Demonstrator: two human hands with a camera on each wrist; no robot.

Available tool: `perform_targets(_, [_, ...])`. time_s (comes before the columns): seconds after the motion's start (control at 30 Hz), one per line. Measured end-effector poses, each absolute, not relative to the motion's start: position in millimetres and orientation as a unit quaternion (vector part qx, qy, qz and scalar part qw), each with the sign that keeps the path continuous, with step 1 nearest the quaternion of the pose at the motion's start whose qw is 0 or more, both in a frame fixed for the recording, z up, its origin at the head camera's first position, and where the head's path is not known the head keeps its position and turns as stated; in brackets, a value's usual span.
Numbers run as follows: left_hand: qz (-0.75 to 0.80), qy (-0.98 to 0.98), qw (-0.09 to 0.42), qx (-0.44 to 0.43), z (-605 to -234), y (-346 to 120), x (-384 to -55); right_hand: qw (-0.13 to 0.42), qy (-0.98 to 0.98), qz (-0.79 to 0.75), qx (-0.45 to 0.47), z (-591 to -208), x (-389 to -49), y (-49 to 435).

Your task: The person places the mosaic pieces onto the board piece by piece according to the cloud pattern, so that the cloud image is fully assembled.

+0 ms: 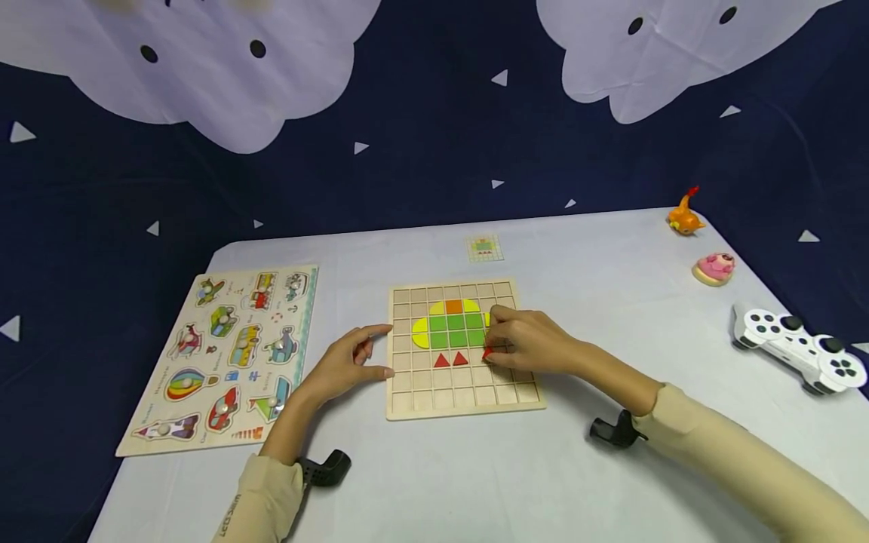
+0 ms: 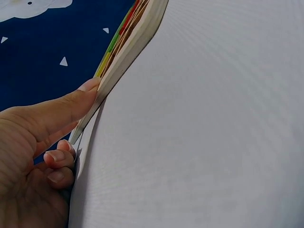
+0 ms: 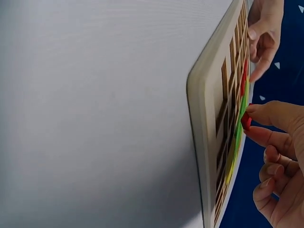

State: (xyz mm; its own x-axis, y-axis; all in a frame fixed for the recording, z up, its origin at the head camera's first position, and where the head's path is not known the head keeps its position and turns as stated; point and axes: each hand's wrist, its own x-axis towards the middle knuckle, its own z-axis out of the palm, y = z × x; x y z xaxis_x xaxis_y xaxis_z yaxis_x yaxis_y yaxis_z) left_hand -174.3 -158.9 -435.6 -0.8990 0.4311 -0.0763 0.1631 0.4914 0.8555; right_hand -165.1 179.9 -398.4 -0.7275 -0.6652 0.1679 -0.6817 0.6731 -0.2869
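Note:
A wooden grid board point(image 1: 434, 401) lies on the white-covered table. My left hand point(image 1: 348, 360) touches its left edge with the index finger and thumb spread apart, the other fingers bent. Over the right part of the grid, my right hand point(image 1: 532, 341) pinches a red triangle piece point(image 3: 246, 120) between thumb and index finger; in the head view that piece is partly hidden. Green squares point(image 1: 456, 330) fill the middle cells, with an orange square point(image 1: 453, 307) above them and rounded yellow pieces point(image 1: 420, 332) at the sides. Two red triangles point(image 1: 442, 361) sit below the green.
Behind the board lies a small pattern card point(image 1: 485, 248). A vehicle peg puzzle point(image 1: 224, 354) occupies the left side. At the right are a white game controller point(image 1: 797, 348), a pink toy point(image 1: 714, 268) and an orange toy point(image 1: 684, 217). A dark blue cloth hangs behind.

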Motion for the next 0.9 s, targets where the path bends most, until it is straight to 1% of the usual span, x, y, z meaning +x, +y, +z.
perform_targets(0.17, [0.471, 0.853, 0.143, 0.173, -436, -157, -172, 0.009, -0.915, 0.170, 0.365, -402, -164, 171])
perform_targets(0.53, [0.467, 0.856, 0.138, 0.174, -435, -156, -171, -0.022, -0.925, 0.208, 0.318, -401, -156, 166])
perform_targets(0.9, [0.469, 0.855, 0.142, 0.171, -436, -157, -170, -0.015, -0.925, 0.204, 0.320, -403, -153, 167])
